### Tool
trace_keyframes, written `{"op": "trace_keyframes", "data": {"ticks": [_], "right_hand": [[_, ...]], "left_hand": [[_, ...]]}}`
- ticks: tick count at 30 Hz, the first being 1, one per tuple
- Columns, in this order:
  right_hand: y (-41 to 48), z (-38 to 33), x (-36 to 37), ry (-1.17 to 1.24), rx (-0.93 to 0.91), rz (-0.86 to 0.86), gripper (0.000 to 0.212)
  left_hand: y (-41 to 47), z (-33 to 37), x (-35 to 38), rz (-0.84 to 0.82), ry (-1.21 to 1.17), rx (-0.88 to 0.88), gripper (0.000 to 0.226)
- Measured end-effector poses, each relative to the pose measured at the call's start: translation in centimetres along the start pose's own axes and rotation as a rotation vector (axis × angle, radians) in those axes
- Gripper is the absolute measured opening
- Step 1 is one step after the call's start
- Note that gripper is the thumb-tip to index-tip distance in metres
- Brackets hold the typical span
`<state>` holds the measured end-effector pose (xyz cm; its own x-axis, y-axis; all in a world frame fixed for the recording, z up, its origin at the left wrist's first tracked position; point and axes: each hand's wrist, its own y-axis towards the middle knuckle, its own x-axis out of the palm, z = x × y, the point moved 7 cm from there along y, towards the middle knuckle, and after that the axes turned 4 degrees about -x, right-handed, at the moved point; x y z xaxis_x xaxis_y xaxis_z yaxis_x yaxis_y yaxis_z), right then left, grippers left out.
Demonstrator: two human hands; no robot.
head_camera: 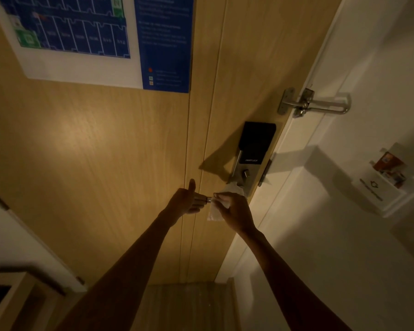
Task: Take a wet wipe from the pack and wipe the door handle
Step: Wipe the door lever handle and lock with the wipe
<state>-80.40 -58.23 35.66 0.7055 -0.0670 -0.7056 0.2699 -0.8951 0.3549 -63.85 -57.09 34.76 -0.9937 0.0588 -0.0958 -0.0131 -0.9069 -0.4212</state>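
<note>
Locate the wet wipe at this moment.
Head view, right of centre: the wet wipe is pinched in the right hand, at the door handle below the black smart lock, beside the left hand.

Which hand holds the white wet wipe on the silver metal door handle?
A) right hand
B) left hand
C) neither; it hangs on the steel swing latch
A: the right hand pinches the white wet wipe on the silver metal door handle; the left hand grips its bare end.
</note>
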Motion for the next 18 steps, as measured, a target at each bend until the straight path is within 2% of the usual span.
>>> {"op": "trace_keyframes", "data": {"ticks": [5, 10, 18], "right_hand": [[0.5, -0.6, 0.0, -0.103, -0.066, 0.012, 0.03], [0.5, -0.7, -0.1, -0.144, -0.135, -0.01, 0.024], [0.2, -0.2, -1.0, -0.176, -0.138, 0.024, 0.023]], "left_hand": [[-0.1, 0.1, 0.2, -0.02, -0.045, -0.05, 0.078], [-0.3, 0.5, 0.2, 0.01, -0.013, -0.001, 0.073], [-0.2, 0.7, 0.2, 0.028, 0.002, 0.032, 0.065]]}}
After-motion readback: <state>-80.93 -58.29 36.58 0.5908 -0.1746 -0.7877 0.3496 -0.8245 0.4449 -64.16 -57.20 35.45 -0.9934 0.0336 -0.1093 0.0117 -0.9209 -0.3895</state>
